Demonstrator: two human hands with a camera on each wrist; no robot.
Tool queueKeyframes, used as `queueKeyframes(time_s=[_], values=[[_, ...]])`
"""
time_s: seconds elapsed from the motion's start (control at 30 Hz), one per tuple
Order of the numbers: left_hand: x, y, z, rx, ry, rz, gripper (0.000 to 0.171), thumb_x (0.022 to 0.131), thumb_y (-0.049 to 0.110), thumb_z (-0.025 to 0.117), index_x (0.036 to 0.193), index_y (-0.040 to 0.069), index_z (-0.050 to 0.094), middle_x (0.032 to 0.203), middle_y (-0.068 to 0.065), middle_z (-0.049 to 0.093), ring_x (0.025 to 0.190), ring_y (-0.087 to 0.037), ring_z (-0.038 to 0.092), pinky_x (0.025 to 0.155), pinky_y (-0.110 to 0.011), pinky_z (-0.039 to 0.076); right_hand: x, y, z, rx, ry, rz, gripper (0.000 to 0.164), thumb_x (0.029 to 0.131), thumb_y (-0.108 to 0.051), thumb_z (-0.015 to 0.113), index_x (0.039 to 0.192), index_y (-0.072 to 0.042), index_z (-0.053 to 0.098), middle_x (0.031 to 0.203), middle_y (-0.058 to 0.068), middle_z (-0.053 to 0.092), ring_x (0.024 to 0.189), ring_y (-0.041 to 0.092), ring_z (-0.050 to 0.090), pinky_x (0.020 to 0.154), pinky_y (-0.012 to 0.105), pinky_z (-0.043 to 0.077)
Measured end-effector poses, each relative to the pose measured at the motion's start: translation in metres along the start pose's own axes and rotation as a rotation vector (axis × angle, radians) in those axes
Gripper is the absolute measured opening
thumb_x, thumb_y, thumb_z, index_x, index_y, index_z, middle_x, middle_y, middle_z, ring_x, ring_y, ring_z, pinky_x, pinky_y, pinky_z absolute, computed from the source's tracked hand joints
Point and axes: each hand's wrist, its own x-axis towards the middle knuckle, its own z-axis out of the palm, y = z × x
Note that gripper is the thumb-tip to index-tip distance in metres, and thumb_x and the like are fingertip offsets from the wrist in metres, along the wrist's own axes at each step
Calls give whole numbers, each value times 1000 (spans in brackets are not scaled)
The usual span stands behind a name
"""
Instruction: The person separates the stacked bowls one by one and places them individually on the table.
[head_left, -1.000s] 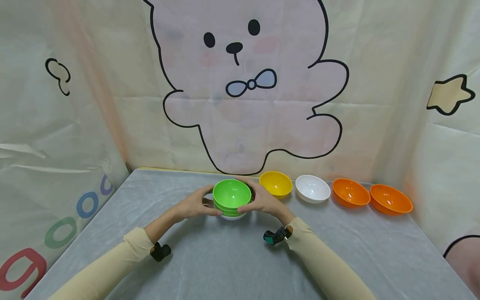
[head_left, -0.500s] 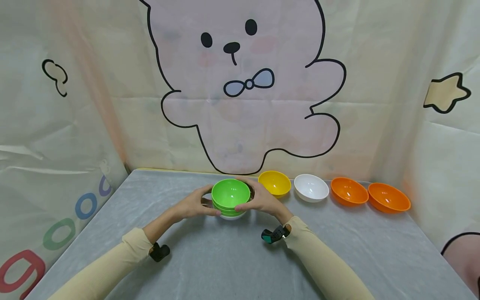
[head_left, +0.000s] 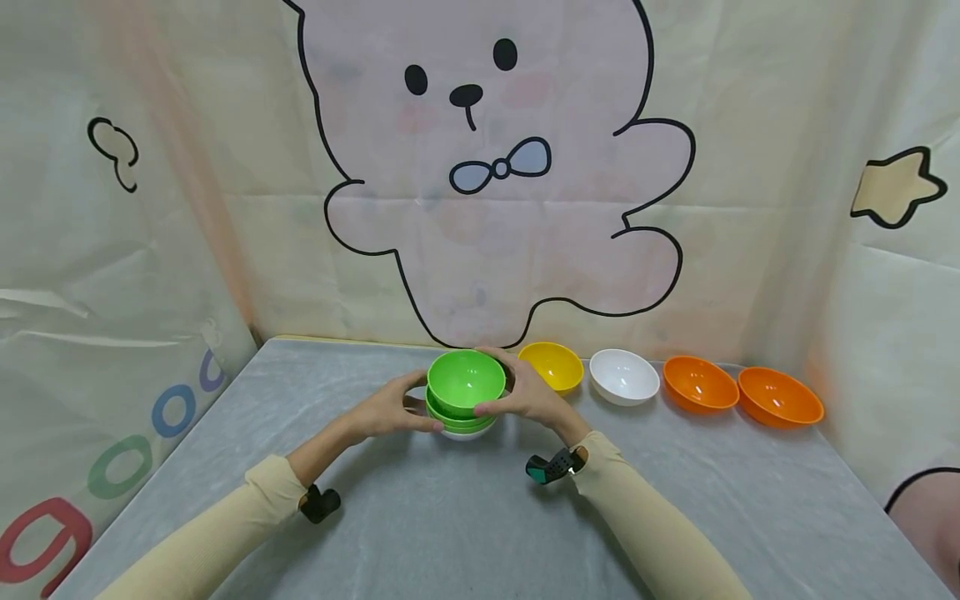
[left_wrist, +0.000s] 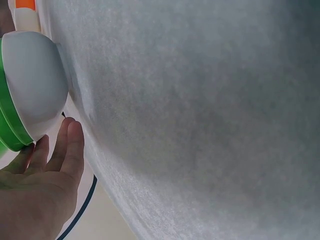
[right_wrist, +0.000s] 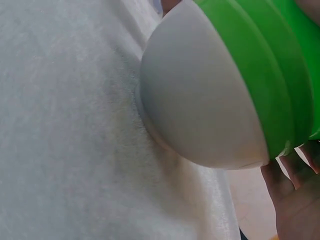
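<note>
Open from above, down into the stack of green bowls (head_left: 466,381). Closed off at the flanks by the left hand (head_left: 386,410) and the right hand (head_left: 531,395). Passable in front, over the grey cloth (head_left: 435,533) between left sleeve (head_left: 213,525) and right sleeve (head_left: 652,517). Bounded behind by the printed backdrop (head_left: 742,258); obstructed at back right by a yellow bowl (head_left: 552,367), a white bowl (head_left: 624,378) and two orange bowls (head_left: 701,386), narrowly spaced.
</note>
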Motion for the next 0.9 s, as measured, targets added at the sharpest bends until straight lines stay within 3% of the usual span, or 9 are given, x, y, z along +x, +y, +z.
queueKeyframes(time_s=[0.3,0.53,0.9], values=[[-1,0,-1,-2,7,-28,85,87,17,84,154,0,35,151,-22,41,119,-36,60,97,-42,53,0,-13,-9,39,30,-16,90,77,-19,92,152,-9,44,143,10,52,123,29,54,103,45,48],[0,0,-2,8,10,-23,86,86,18,84,155,1,36,151,-20,42,120,-36,59,98,-44,52,-6,-23,-23,114,35,-49,88,78,-10,90,152,-7,43,147,13,47,126,35,50,102,47,49],[0,-2,-2,9,9,0,84,86,16,84,154,0,37,150,-22,42,119,-38,58,101,-49,49,-29,-28,-49,35,98,-55,89,76,-2,89,152,-8,44,146,11,47,125,34,50,100,38,50]])
